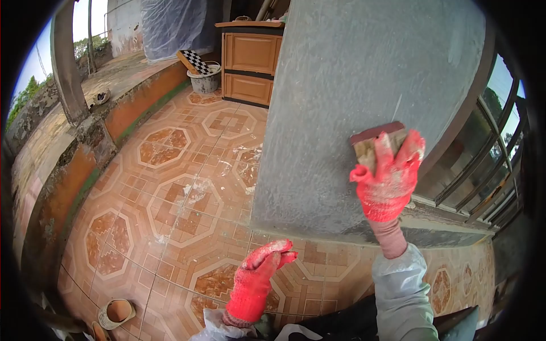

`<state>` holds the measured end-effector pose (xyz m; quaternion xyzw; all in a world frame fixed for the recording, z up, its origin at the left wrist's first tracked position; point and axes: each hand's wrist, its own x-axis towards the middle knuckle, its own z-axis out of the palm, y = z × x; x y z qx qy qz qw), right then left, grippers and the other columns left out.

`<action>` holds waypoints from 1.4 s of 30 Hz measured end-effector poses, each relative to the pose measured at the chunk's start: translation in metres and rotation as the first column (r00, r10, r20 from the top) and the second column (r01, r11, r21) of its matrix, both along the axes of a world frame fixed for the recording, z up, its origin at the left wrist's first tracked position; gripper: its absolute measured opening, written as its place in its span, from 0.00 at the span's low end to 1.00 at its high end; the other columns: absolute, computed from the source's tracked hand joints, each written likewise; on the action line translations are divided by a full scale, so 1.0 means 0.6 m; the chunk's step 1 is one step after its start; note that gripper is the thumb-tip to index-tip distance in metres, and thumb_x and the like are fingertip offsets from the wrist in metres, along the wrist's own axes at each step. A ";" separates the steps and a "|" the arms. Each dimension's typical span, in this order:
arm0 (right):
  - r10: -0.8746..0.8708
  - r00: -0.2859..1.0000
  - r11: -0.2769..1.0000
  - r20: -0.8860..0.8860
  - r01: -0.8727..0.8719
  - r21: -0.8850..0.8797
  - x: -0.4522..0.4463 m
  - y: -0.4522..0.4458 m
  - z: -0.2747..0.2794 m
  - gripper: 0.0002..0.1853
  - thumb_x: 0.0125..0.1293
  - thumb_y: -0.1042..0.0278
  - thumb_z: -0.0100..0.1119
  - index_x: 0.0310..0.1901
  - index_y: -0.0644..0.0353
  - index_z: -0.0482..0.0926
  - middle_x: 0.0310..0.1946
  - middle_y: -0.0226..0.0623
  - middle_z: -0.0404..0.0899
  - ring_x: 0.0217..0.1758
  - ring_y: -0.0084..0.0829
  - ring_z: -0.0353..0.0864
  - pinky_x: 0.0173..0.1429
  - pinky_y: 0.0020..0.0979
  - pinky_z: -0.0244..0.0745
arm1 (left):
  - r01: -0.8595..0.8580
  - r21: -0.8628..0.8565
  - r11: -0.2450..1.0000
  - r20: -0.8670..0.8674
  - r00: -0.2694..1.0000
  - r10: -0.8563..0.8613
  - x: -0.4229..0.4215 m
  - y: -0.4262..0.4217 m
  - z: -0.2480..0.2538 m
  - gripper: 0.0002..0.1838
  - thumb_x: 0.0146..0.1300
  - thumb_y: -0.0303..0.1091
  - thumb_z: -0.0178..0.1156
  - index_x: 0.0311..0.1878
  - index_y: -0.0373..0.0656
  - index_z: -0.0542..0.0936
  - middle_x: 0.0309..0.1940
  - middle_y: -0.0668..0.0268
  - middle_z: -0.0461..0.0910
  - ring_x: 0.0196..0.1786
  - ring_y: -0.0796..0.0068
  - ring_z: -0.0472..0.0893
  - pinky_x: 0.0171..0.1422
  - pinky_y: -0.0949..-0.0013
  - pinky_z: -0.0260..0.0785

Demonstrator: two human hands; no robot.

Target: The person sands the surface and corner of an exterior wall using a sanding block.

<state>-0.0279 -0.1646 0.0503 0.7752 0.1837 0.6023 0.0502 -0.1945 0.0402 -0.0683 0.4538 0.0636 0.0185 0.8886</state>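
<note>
My right hand, in a red knitted glove dusted with white, is closed on a sanding block. The block looks like worn wood with a dark reddish-brown strip, perhaps sandpaper, along its upper edge. It rests against the grey wall, and my fingers are spread over its back. A pale scratch-like line runs up the wall just above the block. My left hand, gloved in red too, hangs low over the tiled floor. Its fingers are loosely bent and point right, with nothing visible in them.
Patterned brown floor tiles carry white smears. A barred window is right of the wall. At the back stand a wooden cabinet and a bucket with a checkered board. A cup-like container sits lower left, near a low ledge.
</note>
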 end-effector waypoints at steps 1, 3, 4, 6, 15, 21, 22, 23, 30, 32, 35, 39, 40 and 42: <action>0.019 0.995 0.957 -0.098 -0.046 -0.286 0.010 -0.009 -0.072 0.36 0.56 0.44 0.69 0.67 0.41 0.71 0.69 0.50 0.65 0.63 0.59 0.73 0.58 0.52 0.78 | -0.013 0.002 1.000 0.018 1.000 0.013 -0.001 0.001 0.003 0.17 0.79 0.31 0.53 0.63 0.33 0.78 0.59 0.57 0.82 0.61 0.61 0.83 0.71 0.62 0.71; 0.070 0.976 0.688 -0.205 -0.196 -0.699 0.052 -0.046 -0.269 0.36 0.63 0.38 0.62 0.72 0.31 0.67 0.71 0.43 0.65 0.65 0.57 0.71 0.64 0.52 0.76 | -0.024 -0.020 1.000 0.030 0.999 0.024 -0.007 0.003 0.008 0.16 0.79 0.30 0.53 0.63 0.33 0.78 0.59 0.56 0.82 0.61 0.61 0.84 0.71 0.62 0.71; 0.106 0.971 0.601 -0.213 -0.234 -0.764 0.058 -0.045 -0.297 0.36 0.64 0.36 0.61 0.73 0.28 0.66 0.71 0.40 0.66 0.66 0.56 0.70 0.67 0.52 0.75 | -0.031 -0.037 0.999 0.040 0.999 0.033 -0.012 0.007 0.011 0.16 0.79 0.29 0.53 0.63 0.33 0.78 0.58 0.56 0.82 0.61 0.61 0.84 0.71 0.62 0.71; 0.112 0.931 0.598 -0.348 -0.343 -0.724 0.054 -0.030 -0.291 0.35 0.62 0.32 0.61 0.72 0.23 0.67 0.70 0.36 0.67 0.68 0.55 0.69 0.71 0.52 0.73 | -0.032 -0.012 0.999 0.033 0.999 0.032 -0.024 0.018 0.018 0.16 0.79 0.29 0.53 0.63 0.33 0.78 0.59 0.56 0.82 0.60 0.61 0.84 0.70 0.62 0.72; 0.067 0.998 0.998 -0.008 -0.067 -0.014 0.013 0.099 0.057 0.34 0.47 0.54 0.75 0.60 0.45 0.77 0.67 0.45 0.67 0.67 0.55 0.68 0.63 0.52 0.75 | -0.061 0.029 0.998 0.028 0.998 0.060 -0.013 0.021 0.015 0.18 0.78 0.34 0.54 0.62 0.31 0.77 0.58 0.53 0.83 0.58 0.59 0.85 0.69 0.57 0.73; 0.131 0.971 0.382 -0.201 -0.236 -0.894 0.069 0.023 -0.289 0.28 0.68 0.44 0.59 0.69 0.34 0.74 0.80 0.33 0.57 0.79 0.53 0.59 0.80 0.47 0.61 | -0.103 -0.069 0.992 0.075 0.991 0.109 -0.037 0.047 0.017 0.14 0.78 0.27 0.53 0.61 0.33 0.79 0.59 0.55 0.82 0.57 0.60 0.85 0.70 0.61 0.72; 0.061 0.954 0.257 0.293 0.269 -0.928 0.054 0.036 -0.233 0.27 0.68 0.46 0.60 0.68 0.36 0.75 0.79 0.33 0.60 0.77 0.53 0.61 0.79 0.48 0.63 | -0.112 -0.052 0.992 0.064 0.991 0.116 -0.042 0.051 0.019 0.14 0.78 0.26 0.53 0.61 0.33 0.79 0.59 0.54 0.82 0.57 0.59 0.85 0.70 0.61 0.72; -0.001 0.966 0.406 0.258 0.236 -0.883 0.041 0.050 -0.167 0.27 0.66 0.48 0.62 0.67 0.38 0.76 0.76 0.34 0.63 0.76 0.53 0.62 0.78 0.48 0.64 | -0.116 -0.052 0.992 0.059 0.991 0.119 -0.041 0.055 0.016 0.14 0.78 0.26 0.53 0.61 0.33 0.79 0.59 0.54 0.82 0.57 0.59 0.85 0.70 0.61 0.72; 0.020 0.998 1.000 0.059 -0.020 -0.002 0.011 0.146 0.078 0.25 0.56 0.50 0.69 0.58 0.38 0.80 0.66 0.35 0.71 0.70 0.48 0.68 0.69 0.48 0.71 | -0.211 -0.161 0.964 0.064 0.973 0.224 -0.020 0.047 0.000 0.14 0.77 0.26 0.54 0.60 0.32 0.79 0.58 0.54 0.82 0.57 0.58 0.85 0.69 0.59 0.74; 0.032 0.994 0.972 -0.105 -0.055 -0.227 0.012 0.133 -0.016 0.27 0.58 0.51 0.70 0.60 0.40 0.80 0.67 0.35 0.71 0.71 0.46 0.67 0.70 0.46 0.71 | -0.204 -0.154 0.967 0.073 0.973 0.217 -0.022 0.049 0.007 0.14 0.77 0.26 0.54 0.60 0.32 0.79 0.58 0.54 0.82 0.56 0.58 0.85 0.69 0.58 0.74; 0.118 0.917 0.906 -0.382 -0.257 -0.337 0.020 0.118 -0.130 0.24 0.61 0.51 0.68 0.60 0.38 0.81 0.70 0.34 0.69 0.74 0.46 0.65 0.72 0.45 0.70 | -0.248 -0.117 0.962 0.101 0.960 0.260 -0.045 0.060 0.014 0.14 0.77 0.26 0.53 0.60 0.32 0.79 0.57 0.54 0.82 0.56 0.58 0.85 0.68 0.58 0.74; 0.136 0.909 0.866 -0.393 -0.302 -0.398 0.032 0.151 -0.066 0.24 0.66 0.49 0.62 0.64 0.39 0.77 0.73 0.33 0.66 0.76 0.49 0.63 0.75 0.46 0.67 | -0.345 -0.120 0.931 0.061 0.933 0.354 -0.047 0.078 0.012 0.14 0.77 0.26 0.53 0.60 0.32 0.79 0.56 0.54 0.83 0.55 0.59 0.85 0.68 0.58 0.75; 0.109 0.951 0.887 -0.290 -0.225 -0.403 0.028 0.166 -0.007 0.25 0.68 0.49 0.60 0.66 0.39 0.75 0.74 0.33 0.66 0.76 0.50 0.62 0.76 0.46 0.66 | -0.375 -0.115 0.920 0.016 0.925 0.379 -0.044 0.080 0.014 0.14 0.77 0.26 0.52 0.60 0.32 0.79 0.56 0.54 0.83 0.55 0.60 0.85 0.67 0.58 0.75; 0.043 0.993 0.913 -0.111 -0.084 -0.398 0.030 0.187 0.061 0.26 0.70 0.48 0.57 0.68 0.40 0.72 0.75 0.33 0.64 0.77 0.51 0.61 0.77 0.46 0.63 | -0.362 -0.147 0.920 0.025 0.929 0.370 -0.032 0.073 0.006 0.14 0.77 0.26 0.53 0.61 0.32 0.79 0.56 0.54 0.83 0.55 0.59 0.86 0.67 0.58 0.75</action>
